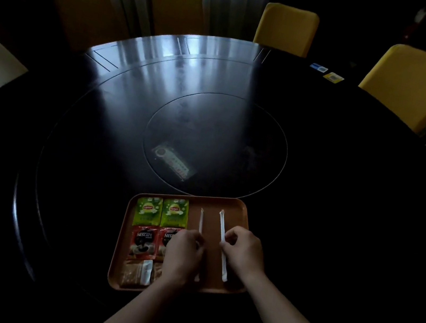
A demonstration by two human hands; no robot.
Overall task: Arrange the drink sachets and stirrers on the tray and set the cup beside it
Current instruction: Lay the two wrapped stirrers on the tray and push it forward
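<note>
An orange tray (240,210) lies at the near edge of the dark round table. On its left half sit two green Lipton sachets (161,212), two red Nescafe sachets (143,242) below them, and brown sachets (132,273) in the nearest row. Two white wrapped stirrers lie lengthwise on the right half. My left hand (183,254) pinches the left stirrer (201,219) and covers its middle and part of one red sachet. My right hand (244,250) pinches the right stirrer (222,242) near its middle. No cup is in view.
The table (338,209) has a round glass centre (215,145) with a faint reflection in it. Yellow chairs (287,28) stand at the far and right sides. Small cards (332,77) lie at the far right edge. Curtains hang behind.
</note>
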